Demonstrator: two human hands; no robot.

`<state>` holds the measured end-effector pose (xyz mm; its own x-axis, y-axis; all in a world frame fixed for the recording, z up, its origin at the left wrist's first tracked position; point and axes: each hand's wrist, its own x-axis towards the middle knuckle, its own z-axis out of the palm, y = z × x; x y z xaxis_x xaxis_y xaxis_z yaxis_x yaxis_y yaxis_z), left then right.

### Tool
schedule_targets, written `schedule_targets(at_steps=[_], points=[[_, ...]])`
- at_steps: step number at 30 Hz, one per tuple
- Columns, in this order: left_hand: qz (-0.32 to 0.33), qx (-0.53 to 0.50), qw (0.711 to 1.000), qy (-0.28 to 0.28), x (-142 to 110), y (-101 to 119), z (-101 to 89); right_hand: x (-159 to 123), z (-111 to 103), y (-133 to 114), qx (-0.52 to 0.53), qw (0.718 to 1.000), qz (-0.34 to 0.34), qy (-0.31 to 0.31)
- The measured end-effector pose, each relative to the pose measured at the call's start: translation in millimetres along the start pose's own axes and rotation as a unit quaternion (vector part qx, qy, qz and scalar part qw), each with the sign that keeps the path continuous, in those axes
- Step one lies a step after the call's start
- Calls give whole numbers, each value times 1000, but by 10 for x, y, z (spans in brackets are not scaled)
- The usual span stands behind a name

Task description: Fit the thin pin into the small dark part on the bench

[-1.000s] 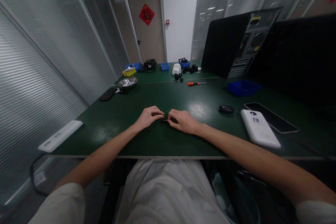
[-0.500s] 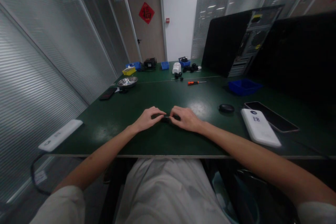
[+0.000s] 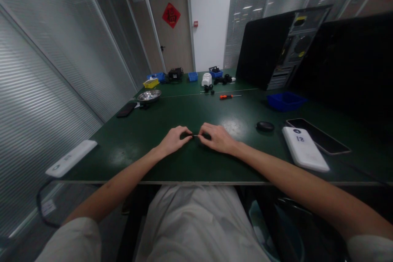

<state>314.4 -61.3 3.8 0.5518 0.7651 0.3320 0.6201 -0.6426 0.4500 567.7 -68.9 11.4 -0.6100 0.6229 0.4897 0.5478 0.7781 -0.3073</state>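
Wearing a loose, pale grey cloth top point(image 3: 199, 221) with soft folds in front and short, wide sleeves point(image 3: 75, 237). Bare below the sleeves.

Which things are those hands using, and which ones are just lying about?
In use:
small thin piece, pinched between the left hand and right hand; too small to identify

Lying about, untouched:
orange-handled screwdriver, though it might belong too
metal bowl
nearest blue tray
black rounded object

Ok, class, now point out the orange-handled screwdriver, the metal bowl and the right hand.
Orange-handled screwdriver point(image 3: 227, 97): head view, handle.
Metal bowl point(image 3: 150, 99): head view, front wall.
Right hand point(image 3: 217, 137): head view, back of hand.
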Motion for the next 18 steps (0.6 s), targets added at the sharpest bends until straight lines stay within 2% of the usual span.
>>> schedule_targets(at_steps=[3, 5, 9, 11, 14, 16, 18], points=[[-18, 13, 1000, -17, 1, -111, -55, 1, -10, 1, 3, 1000, 3, -6], [-52, 19, 998, -19, -12, -301, -174, 2, -22, -4, 7, 1000, 3, -11], [-170, 77, 982, 37, -194, -994, -659, 2, -39, -13, 11, 1000, 2, -18], [-244, 139, 957, 79, -399, -1411, -976, -1, -38, -12, 11, 1000, 4, -20], [-367, 216, 896, 127, -791, -1935, -1412, -6, -30, -3, 12, 1000, 6, -23], [-435, 247, 852, 155, -1034, -2150, -1617, -6, -27, 1, 14, 1000, 8, -24], [-474, 260, 823, 175, -1206, -2257, -1735, -4, -26, 2, 15, 1000, 11, -25]])
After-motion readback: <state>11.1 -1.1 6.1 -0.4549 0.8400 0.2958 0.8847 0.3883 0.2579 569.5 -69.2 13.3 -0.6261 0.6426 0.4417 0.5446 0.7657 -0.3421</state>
